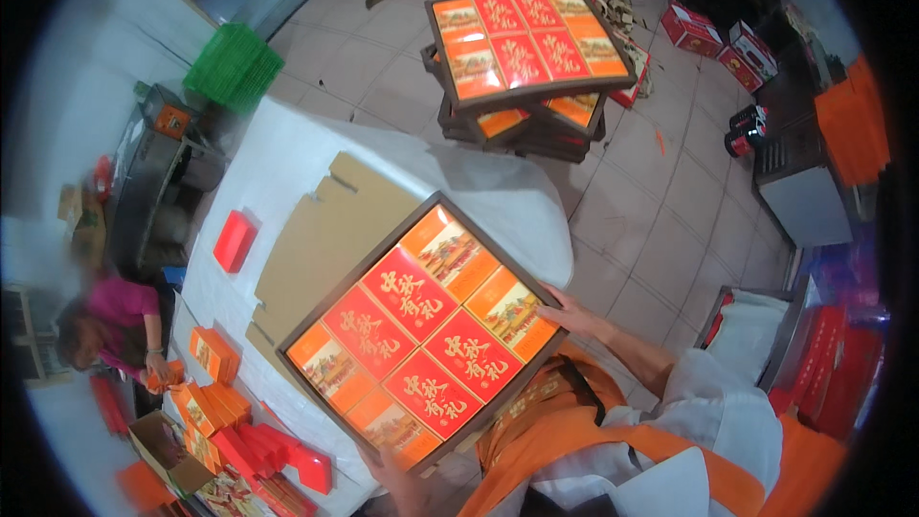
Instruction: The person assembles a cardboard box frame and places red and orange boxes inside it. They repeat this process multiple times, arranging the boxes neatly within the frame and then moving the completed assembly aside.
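Between my two hands is a dark brown tray point(356, 275), tilted and held over the near right edge of the white-covered table. It is filled with flat boxes: red ones point(402, 294) with gold lettering in the middle, and orange ones point(515, 311) with a building picture at the sides. My left hand point(388, 469) grips the tray's near side, its fingers partly hidden beneath. At the right corner my right hand point(567, 314) is closed on the rim. Under the tray's far left side lies a flat sheet of brown cardboard point(321, 220) with slots.
Beyond the table, similar filled trays point(541, 93) are stacked on the tiled floor. Green crates point(233, 67) stand at the far left. A person in pink point(124, 321) handles orange boxes at the table's left, near piled red and orange boxes point(215, 407). One red box point(234, 241) lies alone.
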The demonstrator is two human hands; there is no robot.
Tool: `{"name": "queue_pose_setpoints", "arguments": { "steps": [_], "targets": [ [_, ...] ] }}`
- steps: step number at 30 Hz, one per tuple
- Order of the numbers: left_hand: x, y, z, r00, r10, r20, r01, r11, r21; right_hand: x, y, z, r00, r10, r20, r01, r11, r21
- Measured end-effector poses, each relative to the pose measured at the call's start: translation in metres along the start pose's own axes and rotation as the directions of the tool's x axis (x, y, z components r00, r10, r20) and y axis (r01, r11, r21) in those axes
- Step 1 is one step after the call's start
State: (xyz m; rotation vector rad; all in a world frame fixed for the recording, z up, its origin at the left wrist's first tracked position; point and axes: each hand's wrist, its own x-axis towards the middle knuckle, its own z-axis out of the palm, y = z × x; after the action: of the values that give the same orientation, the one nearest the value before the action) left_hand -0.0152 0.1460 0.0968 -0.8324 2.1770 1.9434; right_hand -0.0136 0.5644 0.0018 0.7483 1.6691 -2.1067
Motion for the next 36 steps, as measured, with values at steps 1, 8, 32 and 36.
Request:
{"name": "queue_pose_setpoints", "arguments": {
  "steps": [1,8,32,36],
  "targets": [
    [0.007,0.013,0.009,0.999,0.038,0.011,-0.038,0.999,-0.018,-0.006,-0.009,-0.006,0.999,0.001,0.032,-0.004,0.996,0.085],
    [0.127,0.126,0.269,0.801,0.416,0.430,-0.508,0.853,0.122,0.027,-0.104,-0.187,0.849,-0.263,-0.459,0.373,0.913,0.168],
    [0.089,-0.098,0.149,0.978,0.054,-0.200,0.069,0.825,0.561,0.168,-0.139,-0.285,0.625,-0.133,-0.770,0.326,0.940,0.102],
    [0.106,-0.145,0.043,0.839,0.231,-0.493,0.276,0.601,0.750,0.201,-0.027,-0.166,0.909,-0.289,-0.300,0.199,0.934,-0.296]
  ]
}}
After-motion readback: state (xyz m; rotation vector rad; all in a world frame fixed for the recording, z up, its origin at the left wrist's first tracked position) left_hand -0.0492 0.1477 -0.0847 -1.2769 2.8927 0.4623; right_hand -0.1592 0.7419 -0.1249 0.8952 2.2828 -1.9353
